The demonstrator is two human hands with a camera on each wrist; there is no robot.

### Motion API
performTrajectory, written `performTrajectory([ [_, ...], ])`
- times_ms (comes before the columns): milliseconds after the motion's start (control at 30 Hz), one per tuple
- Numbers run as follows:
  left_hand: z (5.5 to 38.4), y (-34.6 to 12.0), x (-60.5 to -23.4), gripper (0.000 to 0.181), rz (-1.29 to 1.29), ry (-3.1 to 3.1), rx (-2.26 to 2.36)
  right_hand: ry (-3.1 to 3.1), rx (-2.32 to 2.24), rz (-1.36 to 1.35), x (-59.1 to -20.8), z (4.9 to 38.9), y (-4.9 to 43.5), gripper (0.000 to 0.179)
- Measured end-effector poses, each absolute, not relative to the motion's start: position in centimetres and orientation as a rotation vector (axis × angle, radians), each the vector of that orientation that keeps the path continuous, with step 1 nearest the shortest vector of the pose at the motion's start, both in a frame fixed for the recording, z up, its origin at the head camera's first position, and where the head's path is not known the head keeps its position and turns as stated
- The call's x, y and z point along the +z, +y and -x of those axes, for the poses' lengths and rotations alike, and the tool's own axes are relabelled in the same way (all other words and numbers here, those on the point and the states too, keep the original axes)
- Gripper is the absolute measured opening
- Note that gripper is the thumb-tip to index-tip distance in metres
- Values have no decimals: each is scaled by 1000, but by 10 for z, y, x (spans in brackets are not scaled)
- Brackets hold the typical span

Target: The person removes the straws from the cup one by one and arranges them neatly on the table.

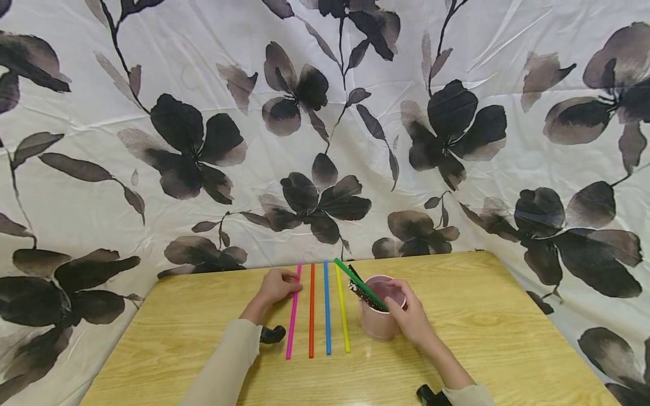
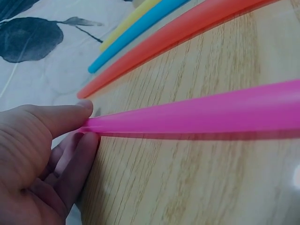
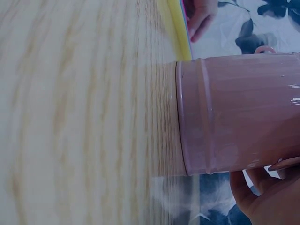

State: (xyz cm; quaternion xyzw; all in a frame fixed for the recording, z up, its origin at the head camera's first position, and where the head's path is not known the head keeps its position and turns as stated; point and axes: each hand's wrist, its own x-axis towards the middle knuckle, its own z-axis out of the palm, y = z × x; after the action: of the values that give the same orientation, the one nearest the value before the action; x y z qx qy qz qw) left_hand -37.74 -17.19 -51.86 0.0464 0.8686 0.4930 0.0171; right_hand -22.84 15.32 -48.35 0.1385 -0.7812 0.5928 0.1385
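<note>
My left hand point(image 1: 276, 286) is at the far end of a pink straw point(image 1: 292, 327) lying on the table. In the left wrist view, thumb and fingertips pinch that end from both sides. My right hand point(image 1: 413, 317) grips a pale pink metal bucket point(image 1: 378, 327) by its right rim, thumb inside and fingers along the outer wall. The bucket point(image 3: 248, 112) stands upright in the right wrist view. A green straw point(image 1: 350, 273) leans out of it to the left, beside dark straws with a white pattern point(image 1: 361, 294).
Between the pink straw and the bucket lie a red straw point(image 1: 312, 310), a blue straw point(image 1: 327, 310) and a yellow straw point(image 1: 342, 310), roughly parallel. The wooden table point(image 1: 508, 349) ends at a floral cloth point(image 1: 355, 152) behind. Dark wrist devices sit at both sleeves.
</note>
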Motion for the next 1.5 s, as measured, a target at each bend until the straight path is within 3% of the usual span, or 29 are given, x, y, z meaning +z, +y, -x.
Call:
performTrajectory([
  [367,380,-175,-523,27,-169,2713,1547,-2199,1734,-429,-506,240,159,31],
  [1133,378,-173,-528,24,-168,2862,1435,-2186,1763,-455,-506,241,160,33],
  [1500,377,-173,-525,26,-136,2675,1644,-2221,1740,-433,-507,243,161,31],
])
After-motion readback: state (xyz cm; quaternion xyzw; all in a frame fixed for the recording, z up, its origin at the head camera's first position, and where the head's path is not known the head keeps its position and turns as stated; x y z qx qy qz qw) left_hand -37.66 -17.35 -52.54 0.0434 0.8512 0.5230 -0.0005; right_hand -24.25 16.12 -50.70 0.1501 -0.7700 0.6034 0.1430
